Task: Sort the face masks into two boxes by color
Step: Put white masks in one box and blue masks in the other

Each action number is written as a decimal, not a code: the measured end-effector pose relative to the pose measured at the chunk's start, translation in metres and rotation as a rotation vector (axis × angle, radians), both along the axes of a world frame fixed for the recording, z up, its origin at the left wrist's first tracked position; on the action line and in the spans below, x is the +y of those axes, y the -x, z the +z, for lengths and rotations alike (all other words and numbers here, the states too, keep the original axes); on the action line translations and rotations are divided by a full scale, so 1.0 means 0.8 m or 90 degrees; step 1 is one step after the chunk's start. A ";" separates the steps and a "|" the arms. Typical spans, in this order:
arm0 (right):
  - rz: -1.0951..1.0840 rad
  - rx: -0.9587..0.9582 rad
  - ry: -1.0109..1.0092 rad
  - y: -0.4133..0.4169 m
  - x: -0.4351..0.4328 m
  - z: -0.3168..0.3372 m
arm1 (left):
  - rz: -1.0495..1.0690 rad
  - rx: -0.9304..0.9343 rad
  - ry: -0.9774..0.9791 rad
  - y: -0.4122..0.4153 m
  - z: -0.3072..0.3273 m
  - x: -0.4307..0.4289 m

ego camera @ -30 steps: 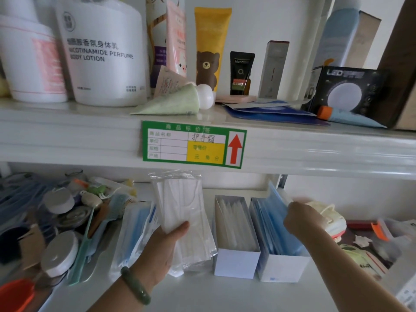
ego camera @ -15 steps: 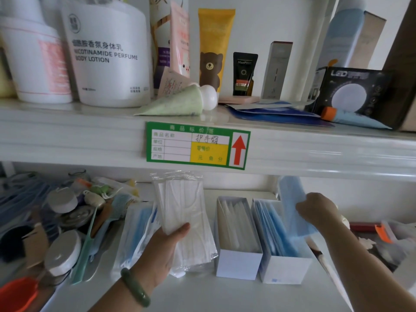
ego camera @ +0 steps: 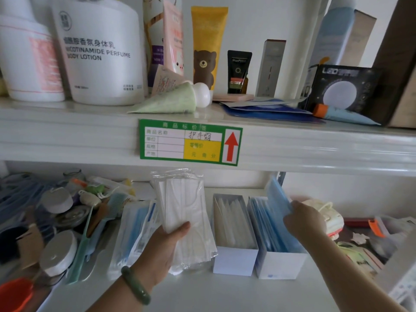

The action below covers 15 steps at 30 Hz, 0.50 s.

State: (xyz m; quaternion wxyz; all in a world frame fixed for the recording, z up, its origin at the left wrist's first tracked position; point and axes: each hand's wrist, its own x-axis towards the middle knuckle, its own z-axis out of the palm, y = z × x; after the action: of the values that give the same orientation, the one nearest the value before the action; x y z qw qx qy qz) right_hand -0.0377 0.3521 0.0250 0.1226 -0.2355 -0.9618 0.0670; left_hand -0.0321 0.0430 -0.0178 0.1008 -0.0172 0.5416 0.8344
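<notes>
My left hand holds a stack of wrapped white masks upright, left of the two boxes. The white-mask box stands on the lower shelf with white masks inside. Right of it, touching it, is the blue-mask box, filled with blue masks. My right hand grips a blue mask that stands tilted with its lower end inside the blue-mask box. More wrapped blue masks lie flat on the shelf behind my left hand.
A heap of combs, round tins and small items fills the shelf's left end. A cream strapped object and packets lie at the right. The upper shelf with a green price label overhangs, carrying lotion bottles and tubes.
My right hand lifted the blue mask above the right box, then brought it back down to the left into that box. My left hand has stayed put with the white masks.
</notes>
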 end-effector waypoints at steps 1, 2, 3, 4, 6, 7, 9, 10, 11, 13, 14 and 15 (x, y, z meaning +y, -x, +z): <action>0.001 0.016 -0.006 0.000 -0.001 0.004 | -0.003 0.001 0.001 0.000 0.000 0.000; -0.001 0.029 -0.014 -0.001 -0.002 0.009 | -0.006 0.002 0.004 0.000 -0.001 -0.001; 0.000 0.038 -0.032 0.001 -0.004 0.012 | -0.010 0.004 0.007 -0.001 -0.001 0.000; -0.004 0.031 -0.048 0.000 -0.007 0.014 | -0.012 0.006 0.011 -0.002 -0.001 0.000; -0.008 -0.041 -0.089 0.002 -0.015 0.013 | -0.016 0.008 0.012 -0.004 -0.001 0.002; -0.004 -0.079 -0.097 0.005 -0.020 0.008 | -0.015 0.009 0.013 -0.005 0.000 0.003; 0.005 -0.142 -0.086 0.011 -0.029 -0.003 | -0.015 0.006 0.012 -0.006 0.001 0.003; 0.014 -0.154 -0.070 0.012 -0.033 -0.008 | -0.013 0.002 0.014 -0.007 0.001 0.003; 0.024 -0.153 -0.068 0.015 -0.034 -0.011 | -0.012 0.000 0.015 -0.008 0.002 0.002; 0.056 -0.163 -0.068 0.023 -0.033 -0.013 | -0.010 0.000 0.018 -0.007 0.001 -0.001; 0.070 -0.159 -0.049 0.022 -0.034 -0.012 | -0.007 0.002 0.020 -0.007 0.001 -0.001; 0.082 -0.145 -0.026 0.022 -0.036 -0.010 | -0.003 0.001 0.024 -0.008 0.002 -0.003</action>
State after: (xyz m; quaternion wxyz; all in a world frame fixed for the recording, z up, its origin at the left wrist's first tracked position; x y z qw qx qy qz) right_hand -0.0556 0.3234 0.0167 0.0126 -0.1765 -0.9838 0.0282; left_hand -0.0261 0.0409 -0.0164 0.1016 -0.0172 0.5571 0.8240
